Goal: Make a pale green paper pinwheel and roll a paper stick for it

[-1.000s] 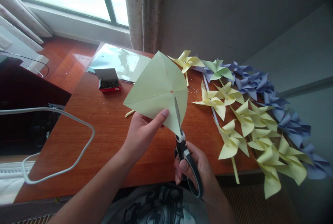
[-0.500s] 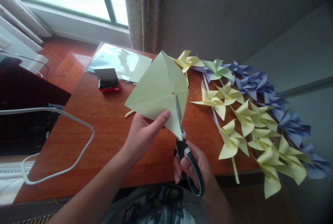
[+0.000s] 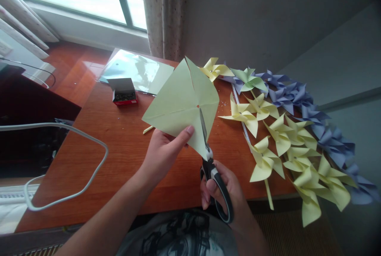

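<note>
My left hand point(image 3: 162, 153) pinches the lower edge of a pale green square paper sheet point(image 3: 178, 101), held up over the wooden table point(image 3: 119, 149). Creases and cuts run from its corners toward a small hole at the centre. My right hand point(image 3: 222, 188) grips black-handled scissors point(image 3: 212, 172). Their blades reach up into the sheet from its bottom corner, with the tip close to the centre hole.
Several yellow paper pinwheels point(image 3: 274, 145) and blue ones point(image 3: 309, 113) lie along the table's right side. A small open box point(image 3: 123, 91) and a shiny plastic sleeve point(image 3: 133, 69) sit at the back. A white cable point(image 3: 68, 164) loops over the left edge.
The sheet has turned slightly and its right corner has spread outward. The scissors stay in the bottom corner cut, shifting only a little.
</note>
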The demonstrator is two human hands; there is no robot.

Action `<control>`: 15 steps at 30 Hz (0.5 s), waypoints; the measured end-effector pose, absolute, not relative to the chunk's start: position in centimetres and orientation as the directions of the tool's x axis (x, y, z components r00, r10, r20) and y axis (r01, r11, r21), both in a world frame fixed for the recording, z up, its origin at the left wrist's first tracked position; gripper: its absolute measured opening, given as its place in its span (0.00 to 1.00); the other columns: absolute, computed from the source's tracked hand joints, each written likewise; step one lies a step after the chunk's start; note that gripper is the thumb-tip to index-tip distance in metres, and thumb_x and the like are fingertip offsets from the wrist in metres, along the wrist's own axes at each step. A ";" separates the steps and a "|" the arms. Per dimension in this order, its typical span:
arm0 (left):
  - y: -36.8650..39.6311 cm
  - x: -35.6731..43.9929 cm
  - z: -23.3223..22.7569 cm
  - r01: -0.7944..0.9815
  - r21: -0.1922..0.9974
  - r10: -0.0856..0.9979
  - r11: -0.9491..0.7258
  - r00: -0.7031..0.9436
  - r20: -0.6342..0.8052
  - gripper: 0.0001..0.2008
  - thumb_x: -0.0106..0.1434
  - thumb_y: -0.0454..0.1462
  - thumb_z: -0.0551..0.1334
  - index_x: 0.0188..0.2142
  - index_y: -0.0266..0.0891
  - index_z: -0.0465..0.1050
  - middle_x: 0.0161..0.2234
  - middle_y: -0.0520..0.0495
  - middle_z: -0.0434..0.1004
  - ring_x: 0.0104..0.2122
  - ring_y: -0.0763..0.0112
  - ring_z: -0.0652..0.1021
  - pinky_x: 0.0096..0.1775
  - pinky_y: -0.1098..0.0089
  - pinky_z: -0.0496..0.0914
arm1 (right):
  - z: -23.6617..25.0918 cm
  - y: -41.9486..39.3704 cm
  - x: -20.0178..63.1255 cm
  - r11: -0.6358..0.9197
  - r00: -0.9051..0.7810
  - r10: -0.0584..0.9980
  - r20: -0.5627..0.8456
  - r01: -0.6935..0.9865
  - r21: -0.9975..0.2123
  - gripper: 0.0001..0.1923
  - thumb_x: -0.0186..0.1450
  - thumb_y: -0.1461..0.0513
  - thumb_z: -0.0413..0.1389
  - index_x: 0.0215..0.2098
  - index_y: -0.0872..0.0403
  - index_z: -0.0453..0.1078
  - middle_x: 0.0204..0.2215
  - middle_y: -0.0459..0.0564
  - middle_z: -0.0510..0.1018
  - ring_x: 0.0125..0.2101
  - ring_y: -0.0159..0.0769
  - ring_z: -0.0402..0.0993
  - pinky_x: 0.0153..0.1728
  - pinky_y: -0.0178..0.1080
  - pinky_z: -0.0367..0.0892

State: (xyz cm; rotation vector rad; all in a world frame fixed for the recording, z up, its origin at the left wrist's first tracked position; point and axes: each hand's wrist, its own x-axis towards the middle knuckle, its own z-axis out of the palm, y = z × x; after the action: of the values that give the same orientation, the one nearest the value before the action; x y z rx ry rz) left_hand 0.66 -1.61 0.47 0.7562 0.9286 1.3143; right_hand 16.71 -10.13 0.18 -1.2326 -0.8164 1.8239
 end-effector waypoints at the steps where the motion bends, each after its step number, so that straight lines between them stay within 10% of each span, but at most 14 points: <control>1: -1.6 0.7 0.5 -0.454 0.882 0.991 0.123 0.014 -0.131 0.07 0.61 0.38 0.72 0.38 0.38 0.81 0.32 0.50 0.82 0.30 0.73 0.78 0.32 0.76 0.72 | 0.2 -10.1 16.7 -0.496 -0.230 0.864 -0.447 -0.242 -0.834 0.25 0.60 0.44 0.66 0.35 0.53 0.63 0.18 0.39 0.69 0.17 0.25 0.67 0.20 0.28 0.60; 15: -1.6 0.7 0.5 -0.451 0.886 0.994 0.107 0.046 -0.096 0.09 0.63 0.37 0.70 0.43 0.38 0.82 0.40 0.47 0.86 0.37 0.69 0.82 0.42 0.74 0.76 | -0.7 -10.4 16.7 -0.462 -0.279 0.875 -0.395 -0.244 -0.853 0.26 0.60 0.42 0.65 0.35 0.53 0.62 0.19 0.41 0.71 0.17 0.26 0.68 0.20 0.29 0.60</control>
State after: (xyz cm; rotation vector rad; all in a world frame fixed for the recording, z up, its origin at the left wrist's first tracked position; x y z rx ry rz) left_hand 0.66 -1.60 0.50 0.7969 0.8904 1.3039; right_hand 16.69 -10.40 -0.74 -1.1660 -0.8762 1.8365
